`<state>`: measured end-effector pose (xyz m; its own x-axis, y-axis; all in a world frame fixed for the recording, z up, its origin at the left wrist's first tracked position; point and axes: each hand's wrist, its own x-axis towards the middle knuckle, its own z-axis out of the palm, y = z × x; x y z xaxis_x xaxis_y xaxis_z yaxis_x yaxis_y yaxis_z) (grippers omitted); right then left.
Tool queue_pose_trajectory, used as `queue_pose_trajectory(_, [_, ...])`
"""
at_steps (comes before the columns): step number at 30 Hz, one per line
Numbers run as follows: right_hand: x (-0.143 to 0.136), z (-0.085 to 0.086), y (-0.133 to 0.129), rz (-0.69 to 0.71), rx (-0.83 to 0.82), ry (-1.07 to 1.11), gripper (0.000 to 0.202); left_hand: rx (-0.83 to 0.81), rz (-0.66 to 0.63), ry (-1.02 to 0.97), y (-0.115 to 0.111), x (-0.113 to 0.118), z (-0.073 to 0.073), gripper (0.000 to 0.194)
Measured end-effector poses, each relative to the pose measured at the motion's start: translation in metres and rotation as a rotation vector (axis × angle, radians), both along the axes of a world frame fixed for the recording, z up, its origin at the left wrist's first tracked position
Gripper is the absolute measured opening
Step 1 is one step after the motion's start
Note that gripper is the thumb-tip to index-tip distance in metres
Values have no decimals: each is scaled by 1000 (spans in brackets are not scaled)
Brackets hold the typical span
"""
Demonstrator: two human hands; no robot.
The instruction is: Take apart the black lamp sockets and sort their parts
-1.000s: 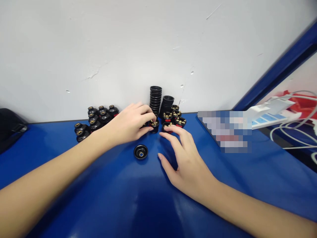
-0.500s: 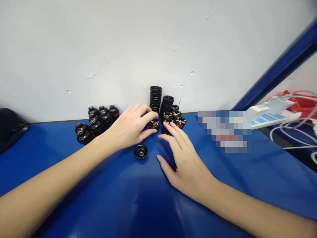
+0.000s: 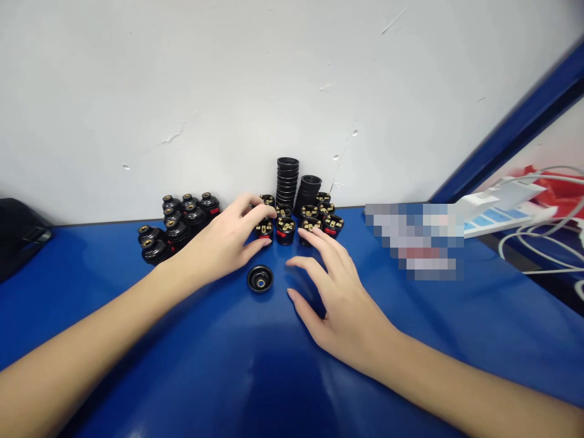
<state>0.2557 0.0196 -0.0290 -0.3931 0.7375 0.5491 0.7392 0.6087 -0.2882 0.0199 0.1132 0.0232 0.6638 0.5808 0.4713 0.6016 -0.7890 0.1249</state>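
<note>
My left hand is at the left of a group of black sockets with brass contacts. Its thumb and index finger are apart around the front-left socket; I cannot tell whether they touch it. My right hand hovers over the blue table with fingers spread and nothing held. Its fingertips partly cover another socket with brass contacts. Between the hands, a black round cap lies hollow side up, a small ring at its centre. One more socket, with a red mark, stands between the two groups.
Several black capped pieces stand in a cluster at the left. Two stacks of black threaded rings, one tall and one shorter, stand by the white wall. At the right lie a blurred-out item, a power strip and white cables.
My left hand has shifted left, from beside the middle socket to the front-left one, uncovering more sockets. My right hand has barely moved; the cap stays where it was.
</note>
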Motion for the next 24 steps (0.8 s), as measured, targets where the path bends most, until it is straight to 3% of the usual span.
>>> queue_pose_trajectory(5, [1, 0, -1, 37, -2, -13, 28, 12, 8, -14, -4, 3, 1, 36])
queue_pose_trajectory(15, [-1, -1, -3, 63, -34, -28, 25, 210, -39, 146, -9, 8, 1, 21])
queue_pose_trajectory(24, [0, -1, -2, 53, -27, -23, 26, 112, -64, 76, -20, 4, 1, 33])
